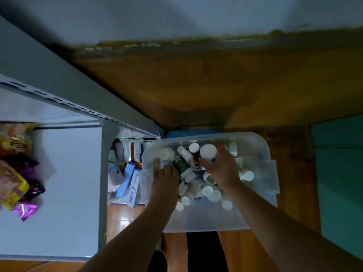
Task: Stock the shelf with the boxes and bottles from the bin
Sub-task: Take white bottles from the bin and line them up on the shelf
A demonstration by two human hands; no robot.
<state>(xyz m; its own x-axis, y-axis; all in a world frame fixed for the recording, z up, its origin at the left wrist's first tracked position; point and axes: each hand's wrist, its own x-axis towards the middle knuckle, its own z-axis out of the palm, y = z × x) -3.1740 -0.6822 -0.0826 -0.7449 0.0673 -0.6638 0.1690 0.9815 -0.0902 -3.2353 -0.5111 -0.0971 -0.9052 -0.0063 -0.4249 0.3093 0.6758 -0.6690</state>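
— Whose legs (pixel 174 250) are those at the bottom, right under us?

— The person's, standing on the wooden floor (pixel 196 85), both arms reaching down into the clear plastic bin (pixel 263 146).

— What's in it?

— A jumble of bottles (pixel 215 195), mostly white-capped, lying every way. The left hand (pixel 166 179) is curled round a green-labelled bottle (pixel 180 163) near the bin's left wall. The right hand (pixel 220 167) has its grip clamped on a wide white-lidded bottle (pixel 208 151) toward the far side.

— And the shelf (pixel 64 173)?

— Grey metal, just left of the bin. Snack packets (pixel 17 169) lie on the upper board; blue and white boxes (pixel 127 177) are heaped on the lowest level beside the bin.
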